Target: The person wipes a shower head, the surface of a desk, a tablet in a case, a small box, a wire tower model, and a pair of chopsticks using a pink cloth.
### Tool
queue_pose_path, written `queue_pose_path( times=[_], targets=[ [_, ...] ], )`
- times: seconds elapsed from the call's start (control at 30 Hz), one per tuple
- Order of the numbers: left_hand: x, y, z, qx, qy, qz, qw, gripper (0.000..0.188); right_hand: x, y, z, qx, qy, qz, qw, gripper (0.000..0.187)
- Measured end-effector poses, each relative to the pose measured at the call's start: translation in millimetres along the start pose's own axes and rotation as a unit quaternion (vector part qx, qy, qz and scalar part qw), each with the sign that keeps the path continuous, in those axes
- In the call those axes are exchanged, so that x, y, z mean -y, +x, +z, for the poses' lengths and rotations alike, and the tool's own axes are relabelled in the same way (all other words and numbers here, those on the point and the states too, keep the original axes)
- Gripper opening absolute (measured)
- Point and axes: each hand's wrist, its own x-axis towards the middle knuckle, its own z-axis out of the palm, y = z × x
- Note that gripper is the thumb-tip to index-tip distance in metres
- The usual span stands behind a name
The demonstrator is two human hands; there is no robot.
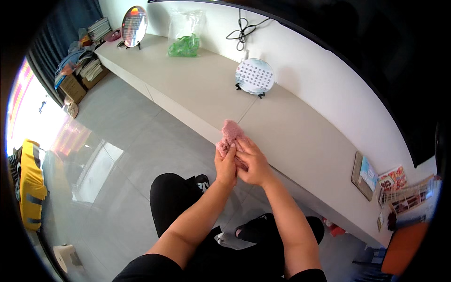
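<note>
And here, dead centre, the pink cloth (pixel 231 129) is bunched between the left hand (pixel 226 170) and the right hand (pixel 253 164), both curled snugly around it, little gap left between the fingers. It is held by the front edge of the long beige table (pixel 300 136); whether that edge is touched cannot be told. A loose end is poked out towards twelve o'clock, and should the grip be slackened, the cloth could be dropped onto the grey floor (pixel 155 136)! At half past twelve, a round plaque (pixel 254 75) is propped on a small black stand (pixel 261 95), liable to be toppled by a careless sweep. Well apart at eleven, green pieces (pixel 184 46) are bagged.
</note>
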Motion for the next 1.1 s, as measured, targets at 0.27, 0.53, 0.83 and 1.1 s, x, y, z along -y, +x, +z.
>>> queue_pose_path(
  times=[0.27, 0.53, 0.83, 1.1],
  targets=[
    [-38, 142, -92, -0.295, 0.063, 0.259, 0.918, 0.023, -38, -13, 1, -0.106, -0.253, 0.116, 0.955, 0.057],
    [39, 113, -55, -0.309, 0.252, 0.201, 0.895, 0.032, -28, -8, 2, -0.022, -0.300, 0.161, 0.940, 0.062],
    [76, 75, -46, -0.193, 0.234, 0.352, 0.885, 0.037, -30, -5, 2, -0.040, -0.289, 0.160, 0.943, 0.059],
    [-22, 180, -78, -0.313, 0.046, 0.254, 0.914, 0.012, -27, -1, 3, -0.039, -0.302, 0.156, 0.940, 0.058]
  ],
)
